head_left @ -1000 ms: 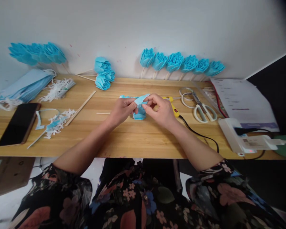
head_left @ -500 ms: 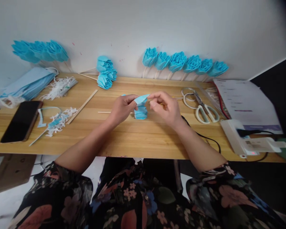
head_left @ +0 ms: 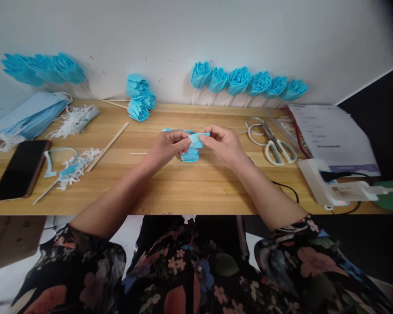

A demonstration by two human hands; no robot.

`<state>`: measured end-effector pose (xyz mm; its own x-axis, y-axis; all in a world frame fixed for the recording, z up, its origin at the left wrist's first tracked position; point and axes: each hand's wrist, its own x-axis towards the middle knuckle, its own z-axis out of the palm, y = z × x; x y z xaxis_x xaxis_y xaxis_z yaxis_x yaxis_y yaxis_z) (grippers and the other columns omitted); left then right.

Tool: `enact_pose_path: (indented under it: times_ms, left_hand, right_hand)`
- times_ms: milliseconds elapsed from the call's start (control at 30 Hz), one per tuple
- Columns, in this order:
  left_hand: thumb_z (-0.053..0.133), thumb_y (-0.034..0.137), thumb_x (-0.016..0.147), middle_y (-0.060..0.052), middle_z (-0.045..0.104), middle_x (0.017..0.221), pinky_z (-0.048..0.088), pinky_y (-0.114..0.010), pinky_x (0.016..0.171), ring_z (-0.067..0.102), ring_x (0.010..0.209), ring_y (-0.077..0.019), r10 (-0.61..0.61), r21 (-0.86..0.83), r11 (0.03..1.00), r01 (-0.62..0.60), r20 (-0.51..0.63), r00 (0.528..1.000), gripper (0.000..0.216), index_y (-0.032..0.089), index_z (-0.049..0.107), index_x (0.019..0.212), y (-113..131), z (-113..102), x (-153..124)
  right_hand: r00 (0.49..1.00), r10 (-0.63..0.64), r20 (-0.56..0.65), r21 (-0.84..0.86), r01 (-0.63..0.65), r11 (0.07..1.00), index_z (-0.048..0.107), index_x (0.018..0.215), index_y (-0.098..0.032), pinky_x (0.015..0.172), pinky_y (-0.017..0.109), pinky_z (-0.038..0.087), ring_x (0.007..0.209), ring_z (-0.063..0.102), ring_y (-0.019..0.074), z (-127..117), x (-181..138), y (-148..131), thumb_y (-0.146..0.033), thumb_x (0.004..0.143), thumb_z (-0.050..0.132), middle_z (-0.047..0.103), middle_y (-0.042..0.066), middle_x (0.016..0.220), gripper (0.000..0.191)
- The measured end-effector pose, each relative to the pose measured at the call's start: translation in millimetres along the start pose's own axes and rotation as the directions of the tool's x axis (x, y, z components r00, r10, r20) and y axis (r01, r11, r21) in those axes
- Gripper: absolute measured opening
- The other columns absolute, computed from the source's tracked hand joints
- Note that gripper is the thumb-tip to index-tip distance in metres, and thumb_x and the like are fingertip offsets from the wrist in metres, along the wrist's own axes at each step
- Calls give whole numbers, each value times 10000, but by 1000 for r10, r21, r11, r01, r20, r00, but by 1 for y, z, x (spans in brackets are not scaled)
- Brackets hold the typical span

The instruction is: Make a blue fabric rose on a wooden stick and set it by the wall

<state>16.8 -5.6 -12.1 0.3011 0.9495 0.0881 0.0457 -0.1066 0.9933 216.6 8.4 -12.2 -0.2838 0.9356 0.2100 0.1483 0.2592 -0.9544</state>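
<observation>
A small light-blue fabric petal [head_left: 196, 139] is stretched between my hands above the table. My left hand [head_left: 167, 147] pinches its left end with thumb and finger. On the other end, my right hand [head_left: 223, 144] has its thumb and fingertips closed. Just beneath the petal, several more blue pieces [head_left: 190, 155] lie on the tabletop, partly covered by my left hand. A thin wooden stick [head_left: 137, 153] pokes out to the left of that hand.
Finished blue flowers [head_left: 239, 80] on sticks lean on the wall. Scissors [head_left: 273, 141], a power strip [head_left: 321, 181] and papers [head_left: 334, 139] lie right. To the left are face masks [head_left: 32, 115], a phone [head_left: 21, 168], white fringed strips [head_left: 77, 120] and wooden sticks [head_left: 108, 147].
My right hand has moved in and taken the petal's right end, which was held up on a slant. The petal now lies more level between both hands. The view has shifted slightly.
</observation>
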Motion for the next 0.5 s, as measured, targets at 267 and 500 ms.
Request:
enact_pose_path:
  times_ms: [267, 500]
  left_hand:
    - [795, 454, 805, 30, 599, 605, 427, -190, 510, 507, 531, -75, 122, -48, 990, -132, -175, 977, 303, 173, 685, 830, 7, 3, -2]
    - [795, 483, 800, 1, 666, 664, 446, -211, 550, 538, 571, -90, 87, 56, 995, -83, -69, 994, 337, 156, 743, 860, 6, 4, -4]
  right_hand:
    - [996, 34, -77, 48, -30, 998, 634, 824, -219, 682, 280, 461, 709, 548, 128, -1, 4, 0, -444, 772, 727, 616, -23, 756, 248]
    - [997, 34, -69, 75, -29, 997, 635, 822, -219, 675, 274, 476, 707, 545, 124, 2, 3, 1, -474, 766, 745, 612, -26, 754, 283]
